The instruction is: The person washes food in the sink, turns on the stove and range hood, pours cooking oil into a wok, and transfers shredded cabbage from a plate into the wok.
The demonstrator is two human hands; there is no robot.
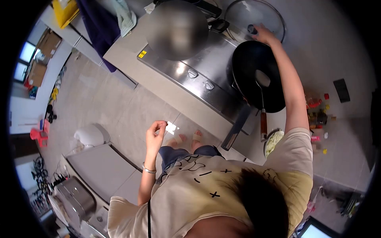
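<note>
I see the black wok (248,63) right of centre, the glass lid (282,20) upper right, a spatula (263,125) in the wok, my left hand (154,137) curled near centre, contents unclear, and my right hand (263,35), upper right, pinching the lid's knob (251,29).

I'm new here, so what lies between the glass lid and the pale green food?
The black wok, with a spatula in it, lies between the glass lid and the pale green food, in the head view.
</note>
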